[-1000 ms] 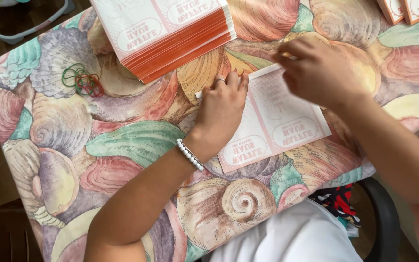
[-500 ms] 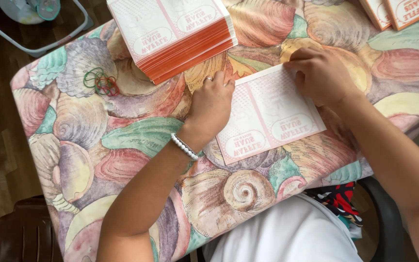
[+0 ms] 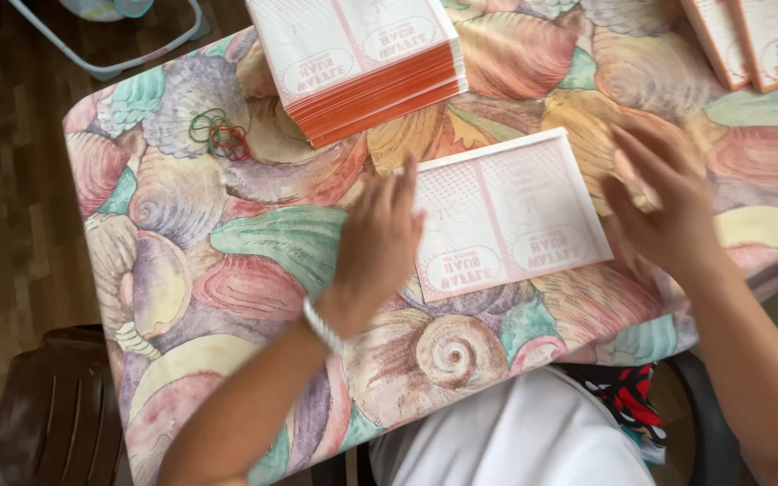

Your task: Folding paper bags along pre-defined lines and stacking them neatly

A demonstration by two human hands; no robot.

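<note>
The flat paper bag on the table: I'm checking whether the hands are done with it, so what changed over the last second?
Both hands came off the paper bag. The right hand, earlier pressing its far corner, has lifted to the right edge, open. The left hand slid to the left edge. The bag lies flat; the orange-edged stack and rubber bands stayed put.

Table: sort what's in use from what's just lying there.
In use:
- flat paper bag, between both hands
- left hand, at its left edge
- right hand, at its right edge

Lying about:
- bag stack
- rubber bands
- two more stacks, far right
- tablecloth
</note>
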